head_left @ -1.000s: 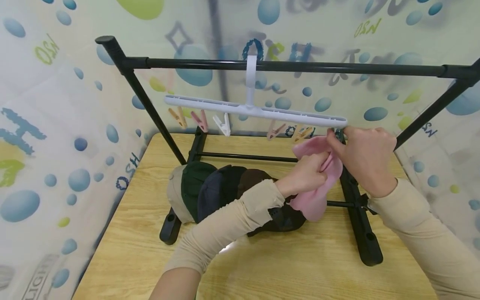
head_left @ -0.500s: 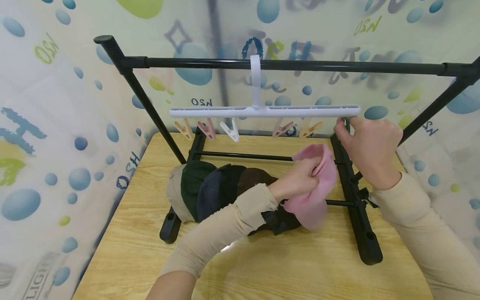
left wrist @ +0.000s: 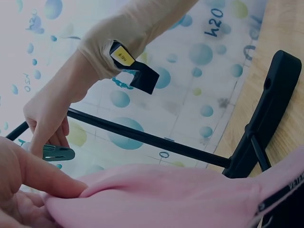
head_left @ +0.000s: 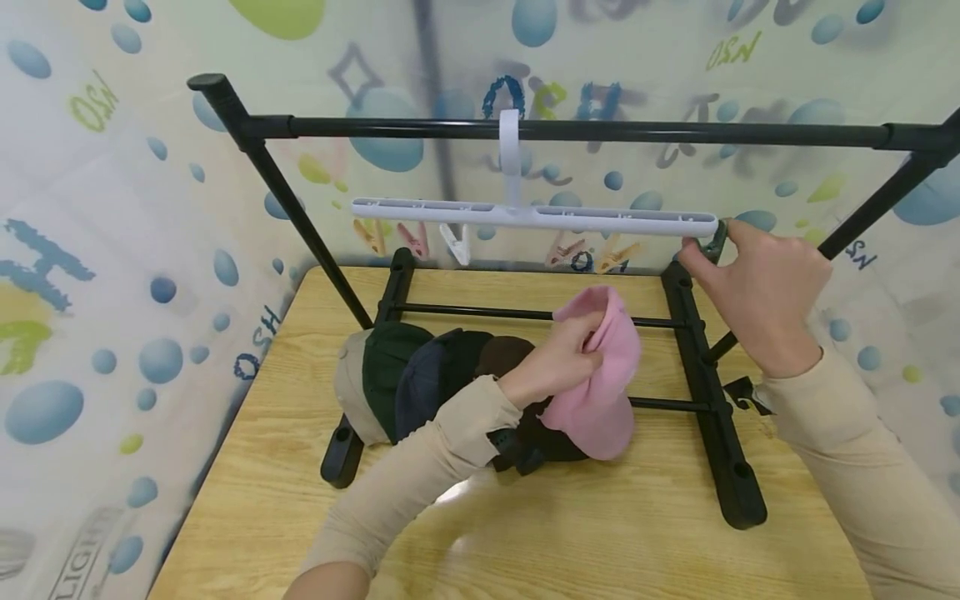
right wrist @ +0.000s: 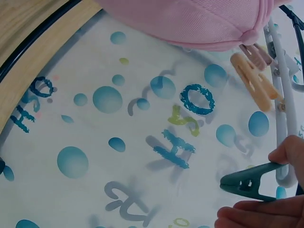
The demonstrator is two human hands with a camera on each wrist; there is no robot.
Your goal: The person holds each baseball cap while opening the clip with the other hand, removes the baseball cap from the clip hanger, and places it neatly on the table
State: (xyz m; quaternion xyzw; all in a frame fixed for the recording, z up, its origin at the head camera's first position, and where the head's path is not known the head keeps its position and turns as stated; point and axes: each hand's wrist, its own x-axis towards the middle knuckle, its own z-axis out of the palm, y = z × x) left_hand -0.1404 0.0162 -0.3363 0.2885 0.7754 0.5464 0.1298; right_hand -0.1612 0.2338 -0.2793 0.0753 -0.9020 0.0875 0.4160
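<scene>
A pink baseball cap [head_left: 600,392] is in my left hand [head_left: 558,354], its fabric pinched between thumb and fingers. It hangs over the other caps, below the right half of a pale lilac clip hanger [head_left: 536,218]. At the hanger's right end, my right hand [head_left: 776,292] pinches a dark green clothespin [right wrist: 249,183] by its handles. The pin's nose points away from the hanger bar in the right wrist view, with nothing in its jaws. In the left wrist view, the green clothespin [left wrist: 58,153] shows just beyond the left thumb. Part of the cap's band carries dark lettering.
Several caps, including a green cap [head_left: 393,371], lie overlapped on the wooden table [head_left: 585,525]. Orange, pink and white clothespins [head_left: 456,243] hang from the bar. The hanger hooks over a black rack's top rail [head_left: 675,133]; the rack's right foot [head_left: 731,475] stands beside the caps.
My left hand and the pink cap have moved left, away from the hanger's end. My right hand has shifted right. The hanger has swung, and the green clothespin now shows at its tip.
</scene>
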